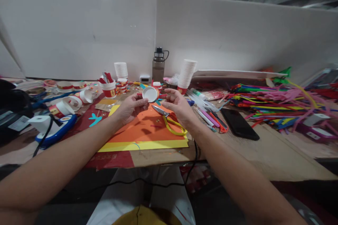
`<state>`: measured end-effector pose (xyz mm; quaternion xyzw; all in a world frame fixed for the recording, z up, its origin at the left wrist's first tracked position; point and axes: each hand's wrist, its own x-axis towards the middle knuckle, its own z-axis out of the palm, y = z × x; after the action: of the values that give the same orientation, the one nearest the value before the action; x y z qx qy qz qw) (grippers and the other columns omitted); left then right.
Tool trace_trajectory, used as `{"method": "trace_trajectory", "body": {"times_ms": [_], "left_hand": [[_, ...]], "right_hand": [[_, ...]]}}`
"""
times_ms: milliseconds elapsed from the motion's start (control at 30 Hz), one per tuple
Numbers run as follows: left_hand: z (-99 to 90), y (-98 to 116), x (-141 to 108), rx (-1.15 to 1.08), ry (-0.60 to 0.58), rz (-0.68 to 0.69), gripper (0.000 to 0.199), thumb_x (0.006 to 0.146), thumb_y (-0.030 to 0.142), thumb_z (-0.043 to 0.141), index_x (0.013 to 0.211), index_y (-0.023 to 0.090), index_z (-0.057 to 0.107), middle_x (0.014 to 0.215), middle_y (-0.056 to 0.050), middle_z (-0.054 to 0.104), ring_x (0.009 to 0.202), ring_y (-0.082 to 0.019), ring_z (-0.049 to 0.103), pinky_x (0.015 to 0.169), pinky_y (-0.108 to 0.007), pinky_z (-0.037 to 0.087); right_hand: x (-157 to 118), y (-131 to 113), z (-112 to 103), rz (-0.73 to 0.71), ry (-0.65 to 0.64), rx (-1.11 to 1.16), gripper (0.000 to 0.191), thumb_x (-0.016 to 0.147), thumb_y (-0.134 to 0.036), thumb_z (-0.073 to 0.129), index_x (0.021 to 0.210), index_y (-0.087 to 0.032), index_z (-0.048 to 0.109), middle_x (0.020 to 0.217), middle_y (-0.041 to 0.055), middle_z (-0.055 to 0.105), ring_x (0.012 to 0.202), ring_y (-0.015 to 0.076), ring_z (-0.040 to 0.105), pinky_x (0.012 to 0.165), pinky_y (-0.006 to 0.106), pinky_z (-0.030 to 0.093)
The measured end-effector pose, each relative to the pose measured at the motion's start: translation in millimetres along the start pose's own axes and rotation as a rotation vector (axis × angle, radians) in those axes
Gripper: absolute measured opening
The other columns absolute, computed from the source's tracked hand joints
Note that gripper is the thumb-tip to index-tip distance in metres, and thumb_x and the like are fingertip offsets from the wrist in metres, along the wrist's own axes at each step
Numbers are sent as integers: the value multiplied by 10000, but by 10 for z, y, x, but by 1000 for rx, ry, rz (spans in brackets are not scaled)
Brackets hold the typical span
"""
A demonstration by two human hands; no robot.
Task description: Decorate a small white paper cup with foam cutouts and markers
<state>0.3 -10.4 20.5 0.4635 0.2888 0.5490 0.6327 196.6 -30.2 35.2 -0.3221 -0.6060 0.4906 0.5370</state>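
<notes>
Pinching a small white paper cup [150,94] in the left hand [129,108], closed thumb against fingers at the edge, round white face turned this way. Holding the right hand [179,107] partly open at the cup's other side, thumb and fingers apart; can't tell if touching it. Probably risking a slip or dented rim, from gripping at the edge with one hand. Could nick the right hand too, by dipping onto the bare metal blades of the yellow-handled scissors [161,111] just below. Spread underneath: an orange paper sheet [134,132] over yellow paper [148,144]. Farther out on the desk [277,151]: a tall white cup stack [187,74], a grey translucent bottle [158,70], a black phone [239,123].
</notes>
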Motion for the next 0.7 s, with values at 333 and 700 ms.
{"method": "trace_trajectory", "body": {"times_ms": [333,700], "left_hand": [[-19,-32,-4,89,-62,42,280,629,222,824,821,128,644,663,-1,606,580,-78,559,590,-217,476],[-84,-6,24,53,-67,47,256,665,223,811,812,128,623,699,-8,611,585,-78,553,593,-220,476]], "right_hand": [[1,-10,-9,73,1,72,462,665,-220,728,1069,-220,505,996,33,688,874,150,652,746,296,529],[64,-1,-53,394,90,127,387,843,-546,588,829,-167,664,870,68,671,674,135,543,559,255,427]]}}
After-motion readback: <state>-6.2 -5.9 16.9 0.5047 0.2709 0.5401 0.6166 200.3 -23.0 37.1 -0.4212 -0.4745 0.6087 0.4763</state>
